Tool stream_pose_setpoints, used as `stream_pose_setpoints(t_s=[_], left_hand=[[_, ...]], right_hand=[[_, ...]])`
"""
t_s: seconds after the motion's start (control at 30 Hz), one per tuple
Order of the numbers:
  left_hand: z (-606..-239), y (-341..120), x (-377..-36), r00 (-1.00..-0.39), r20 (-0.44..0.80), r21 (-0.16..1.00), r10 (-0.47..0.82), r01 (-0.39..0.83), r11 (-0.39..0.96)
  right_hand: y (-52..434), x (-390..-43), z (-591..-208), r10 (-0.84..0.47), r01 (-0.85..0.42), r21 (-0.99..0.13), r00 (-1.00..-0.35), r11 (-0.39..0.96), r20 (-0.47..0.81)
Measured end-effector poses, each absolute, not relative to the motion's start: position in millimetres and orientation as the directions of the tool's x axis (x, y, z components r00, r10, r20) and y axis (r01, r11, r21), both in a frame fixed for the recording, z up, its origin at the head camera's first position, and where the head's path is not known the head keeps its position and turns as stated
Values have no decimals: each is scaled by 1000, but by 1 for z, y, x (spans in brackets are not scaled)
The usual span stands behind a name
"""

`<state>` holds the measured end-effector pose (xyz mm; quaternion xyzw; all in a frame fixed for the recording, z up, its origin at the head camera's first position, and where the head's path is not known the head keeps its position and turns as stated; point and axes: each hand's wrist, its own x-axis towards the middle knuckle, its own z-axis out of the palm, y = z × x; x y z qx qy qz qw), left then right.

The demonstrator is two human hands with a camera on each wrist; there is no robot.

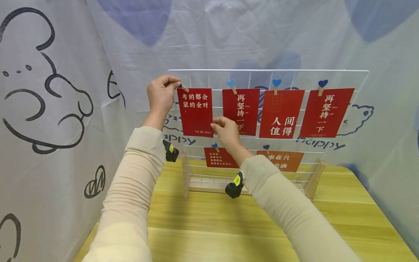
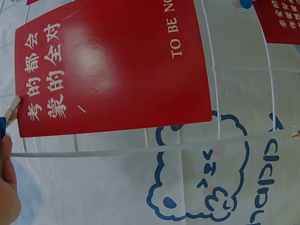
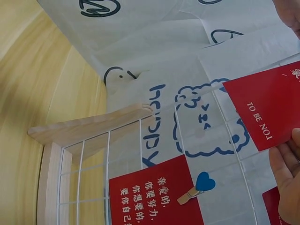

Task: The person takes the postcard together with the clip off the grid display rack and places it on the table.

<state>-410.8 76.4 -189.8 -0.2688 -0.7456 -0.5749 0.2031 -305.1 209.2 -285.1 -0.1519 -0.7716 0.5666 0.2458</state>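
A white wire grid (image 1: 356,71) stands on wooden feet on the yellow table (image 1: 212,218). The leftmost red card (image 1: 195,111) hangs at its top left. My left hand (image 1: 175,84) pinches a small wooden clip (image 1: 184,87) at that card's upper left corner. My right hand (image 1: 216,125) pinches the card's lower right corner. The left wrist view shows the card (image 2: 112,65) close up, with the clip (image 2: 10,111) at its corner and my left hand (image 2: 7,187) beside it. In the right wrist view my fingers (image 3: 286,183) lie at the card (image 3: 267,110) edge.
Three more red cards (image 1: 281,113) hang in the top row under blue heart clips (image 1: 276,83). Two cards (image 1: 218,157) hang lower, one seen with its heart clip (image 3: 199,184). A wooden foot (image 3: 84,126) holds the grid. Printed white cloth (image 1: 65,91) surrounds the table.
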Motion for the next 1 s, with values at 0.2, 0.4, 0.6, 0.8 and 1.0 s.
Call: stream_pose_setpoints(t_s=[0.2, 0.4, 0.6, 0.8, 1.0], left_hand=[[-190, 77, -410, -767, 627, 759, 137, 641, 116], [-191, 75, -408, -773, 625, 777, 110, 630, 12], [-191, 71, -404, -776, 623, 782, 97, 622, -49], [-196, 67, -401, -784, 613, 790, 97, 612, -45], [-204, 64, -396, -805, 579, 813, 126, 582, -18]], right_hand=[[209, -301, -286, 515, -52, -956, -833, 290, 201], [207, -295, -287, 507, -61, -967, -842, 248, 183], [209, -288, -294, 499, -61, -973, -850, 224, 168], [211, -279, -302, 505, -80, -972, -843, 222, 185], [214, -268, -311, 510, -79, -977, -843, 198, 172]])
